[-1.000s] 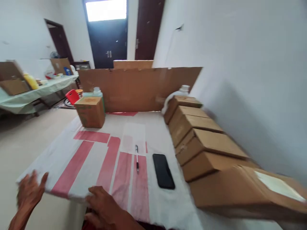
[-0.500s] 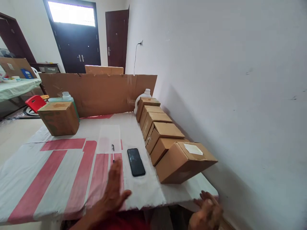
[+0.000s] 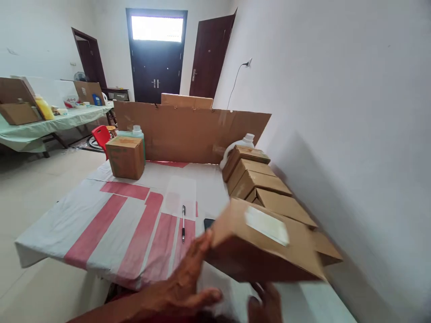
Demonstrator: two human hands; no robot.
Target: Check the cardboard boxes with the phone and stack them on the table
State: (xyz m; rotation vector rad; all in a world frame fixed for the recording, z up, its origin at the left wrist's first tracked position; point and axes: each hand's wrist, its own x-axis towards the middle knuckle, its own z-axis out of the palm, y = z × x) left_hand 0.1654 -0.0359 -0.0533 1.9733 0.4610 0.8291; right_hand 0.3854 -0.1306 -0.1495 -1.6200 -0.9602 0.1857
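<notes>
1. A brown cardboard box (image 3: 262, 244) is being held tilted above the near right part of the worktop (image 3: 67, 220), its near edge blurred.
2. The left hand (image 3: 183, 287) is pressing against the box's left end, fingers spread wide and thumb pointing right; it is touching rather than wrapping the box.
3. The right hand (image 3: 266, 305) is sitting under the box's near bottom edge, fingers curled up against it; most of this hand is hidden, so how far its grip is closed cannot be told.
4. A pale rectangular label (image 3: 267, 225) is lying on the box's top face; any writing on it is too blurred to read.
5. The box's flaps are lying shut, so its contents are not showing.
6. Just behind it, a row of closed cardboard boxes (image 3: 259, 179) is running along the white wall (image 3: 336, 112), with a white jug (image 3: 240, 143) at the far end.
7. A black phone (image 3: 208, 223) is peeking out from behind the held box, and a pen (image 3: 183, 223) is lying just left of it on the red-and-white striped cloth.
8. A smaller cardboard box (image 3: 126, 157) with faint unreadable green print is standing at the far left, a green bottle (image 3: 134, 133) just behind it.
9. A cardboard sheet (image 3: 188, 132) is standing upright across the far edge.
</notes>
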